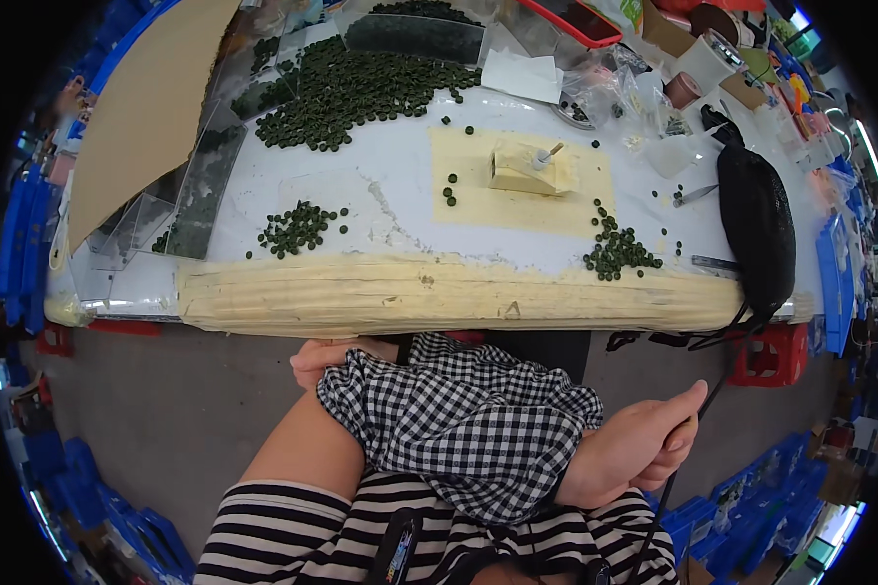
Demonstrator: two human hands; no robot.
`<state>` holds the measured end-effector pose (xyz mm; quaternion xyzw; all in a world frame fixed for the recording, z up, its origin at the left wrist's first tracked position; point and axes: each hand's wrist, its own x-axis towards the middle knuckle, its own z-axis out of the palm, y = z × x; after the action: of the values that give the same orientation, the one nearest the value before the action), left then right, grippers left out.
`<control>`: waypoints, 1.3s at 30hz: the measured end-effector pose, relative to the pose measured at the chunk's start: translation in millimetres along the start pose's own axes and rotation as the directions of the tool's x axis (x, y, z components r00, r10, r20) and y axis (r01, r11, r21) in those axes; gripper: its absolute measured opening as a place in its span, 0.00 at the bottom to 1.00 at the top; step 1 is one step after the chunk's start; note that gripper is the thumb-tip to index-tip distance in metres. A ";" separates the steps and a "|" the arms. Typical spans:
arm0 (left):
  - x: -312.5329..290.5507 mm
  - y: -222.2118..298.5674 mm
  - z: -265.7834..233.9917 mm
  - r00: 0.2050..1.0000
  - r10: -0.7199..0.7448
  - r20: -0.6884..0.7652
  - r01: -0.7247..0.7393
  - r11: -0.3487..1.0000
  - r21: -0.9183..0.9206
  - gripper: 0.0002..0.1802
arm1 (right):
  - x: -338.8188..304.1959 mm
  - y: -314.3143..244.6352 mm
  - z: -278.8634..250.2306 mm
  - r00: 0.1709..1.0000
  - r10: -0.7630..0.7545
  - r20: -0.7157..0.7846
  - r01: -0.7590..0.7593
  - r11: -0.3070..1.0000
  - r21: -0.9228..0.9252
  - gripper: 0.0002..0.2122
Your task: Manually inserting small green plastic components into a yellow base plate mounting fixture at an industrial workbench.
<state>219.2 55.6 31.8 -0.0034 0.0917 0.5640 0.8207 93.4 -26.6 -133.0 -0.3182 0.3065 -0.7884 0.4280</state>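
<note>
My forearms cross in front of my body, both in black-and-white checked oversleeves. My left hand has reached across to the right side; its fingers are curled into a fist with the thumb stretched out, and no held object shows. A thin black cord runs close by its fingers. Past the left elbow, by the table's front edge, my right hand is partly hidden by the sleeve, its fingers folded and nothing visible in them. Both hands are off the table.
Small dark green discs form a large heap and smaller piles on the white table. A tape-covered block holds a short upright pin. A black pouch, tweezers, cardboard and a red stool stand around.
</note>
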 end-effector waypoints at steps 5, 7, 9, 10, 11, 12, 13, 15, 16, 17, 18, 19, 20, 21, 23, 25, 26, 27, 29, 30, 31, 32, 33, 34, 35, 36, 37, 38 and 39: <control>1.9 -1.2 1.4 0.999 0.038 -0.025 -0.039 0.998 -0.041 0.29 | 8.1 1.8 -0.6 0.999 0.003 0.040 -0.005 0.999 0.040 0.11; 3.3 -2.2 0.7 0.999 0.045 -0.017 -0.045 0.998 -0.053 0.29 | 7.6 2.3 -2.2 0.999 0.005 0.049 -0.008 0.999 0.048 0.11; 3.2 -1.4 0.2 0.999 0.041 -0.017 -0.042 0.997 -0.057 0.29 | 10.2 1.2 -2.4 0.998 0.009 0.056 -0.013 0.998 0.055 0.11; 3.1 -0.5 0.6 0.999 0.039 -0.028 -0.041 0.997 -0.061 0.29 | 10.4 1.1 -2.5 0.998 0.014 0.059 -0.017 0.998 0.058 0.11; 3.0 0.3 0.4 0.999 0.036 -0.040 -0.038 0.997 -0.067 0.29 | 10.7 0.9 -3.5 0.998 0.013 0.061 -0.017 0.998 0.063 0.11; 2.8 1.0 0.1 0.998 0.032 -0.052 -0.036 0.997 -0.073 0.29 | 10.3 0.6 -4.5 0.998 0.009 0.062 -0.014 0.997 0.074 0.11; 2.3 1.4 -0.2 0.998 0.028 -0.060 -0.032 0.997 -0.071 0.29 | 12.0 1.9 -5.6 0.998 0.014 0.066 -0.019 0.997 0.075 0.11; 0.4 2.5 0.5 0.997 0.023 -0.077 -0.028 0.997 -0.065 0.29 | 13.9 2.5 -5.2 0.997 0.011 0.073 -0.017 0.997 0.080 0.11; -0.8 3.4 3.5 0.996 0.026 -0.082 -0.032 0.997 -0.067 0.29 | 14.5 2.5 -5.4 0.997 0.011 0.076 -0.017 0.997 0.081 0.11; -3.1 6.1 10.0 0.996 0.031 -0.087 -0.037 0.997 -0.068 0.28 | 14.9 1.7 -5.2 0.997 0.006 0.080 -0.013 0.997 0.080 0.11; -4.1 7.4 13.4 0.995 0.035 -0.092 -0.041 0.997 -0.068 0.28 | 14.4 0.5 -5.8 0.997 0.008 0.081 -0.015 0.997 0.082 0.11; -1.3 4.3 9.9 0.996 0.043 -0.075 -0.048 0.997 -0.066 0.28 | 14.7 0.4 -4.5 0.997 0.009 0.082 -0.015 0.997 0.080 0.11; 1.3 1.9 6.7 0.997 0.050 -0.059 -0.054 0.997 -0.064 0.28 | 15.0 0.3 -3.8 0.997 0.008 0.083 -0.014 0.997 0.082 0.11; 3.0 0.1 4.5 0.997 0.058 -0.043 -0.060 0.996 -0.061 0.29 | 16.0 0.2 -4.1 0.996 0.009 0.086 -0.016 0.997 0.080 0.11; -0.4 3.5 10.1 0.996 0.057 -0.067 -0.060 0.997 -0.051 0.29 | 16.9 0.1 -4.5 0.996 0.008 0.090 -0.015 0.997 0.080 0.11; -0.4 4.1 9.8 0.996 0.051 -0.073 -0.054 0.997 -0.049 0.29 | 17.1 0.0 -5.3 0.996 0.009 0.090 -0.016 0.997 0.081 0.11; 1.2 2.2 4.7 0.996 0.049 -0.070 -0.052 0.997 -0.050 0.29 | 18.2 -0.1 -5.0 0.996 0.010 0.093 -0.018 0.996 0.084 0.11; 2.3 0.6 1.4 0.997 0.047 -0.066 -0.050 0.997 -0.050 0.29 | 19.5 -0.1 -4.1 0.995 0.013 0.097 -0.021 0.996 0.084 0.12; 3.2 -0.4 -0.8 0.995 0.046 -0.085 -0.051 0.997 -0.053 0.29 | 20.0 -0.2 -3.9 0.995 0.015 0.101 -0.024 0.996 0.088 0.12; 3.2 -0.4 -1.1 0.994 0.045 -0.095 -0.051 0.997 -0.055 0.29 | 19.8 -0.2 -4.6 0.995 0.015 0.102 -0.024 0.996 0.091 0.12; 3.9 -1.0 -1.5 0.995 0.044 -0.085 -0.049 0.997 -0.057 0.29 | 20.9 0.2 -4.5 0.994 0.016 0.105 -0.027 0.994 0.103 0.12; 5.4 -1.3 -1.8 0.996 0.042 -0.075 -0.046 0.997 -0.057 0.29 | 21.9 0.0 -4.3 0.994 0.016 0.107 -0.027 0.994 0.105 0.12; 6.2 -1.5 -2.0 0.997 0.040 -0.065 -0.044 0.997 -0.057 0.28 | 22.0 -0.9 -5.2 0.994 0.015 0.106 -0.026 0.994 0.105 0.12; 5.9 -0.8 -1.5 0.997 0.043 -0.066 -0.047 0.997 -0.059 0.28 | 23.0 -0.3 -3.8 0.995 0.023 0.095 -0.033 0.994 0.102 0.12; 5.8 0.2 -0.7 0.997 0.044 -0.067 -0.048 0.997 -0.063 0.28 | 22.4 -1.8 -6.3 0.994 0.010 0.106 -0.022 0.994 0.108 0.12; 5.9 0.9 -0.4 0.997 0.045 -0.067 -0.049 0.997 -0.067 0.28 | 21.8 -1.2 -5.5 0.995 0.003 0.104 -0.014 0.995 0.103 0.13; 6.3 1.0 -0.5 0.997 0.050 -0.065 -0.054 0.996 -0.068 0.28 | 20.5 -1.3 -6.0 0.995 -0.003 0.099 -0.006 0.996 0.088 0.13; 6.0 1.2 -0.6 0.996 0.059 -0.065 -0.064 0.996 -0.069 0.28 | 20.3 -2.5 -5.0 0.995 -0.006 0.100 -0.002 0.997 0.083 0.14; 5.6 1.3 -0.8 0.996 0.068 -0.065 -0.073 0.995 -0.070 0.28 | 21.0 -2.7 -4.2 0.995 -0.012 0.099 0.004 0.997 0.072 0.14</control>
<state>219.8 61.2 30.3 -0.0476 0.0968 0.5951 0.7964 79.8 -42.8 -128.5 -0.3426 0.2549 -0.7839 0.4507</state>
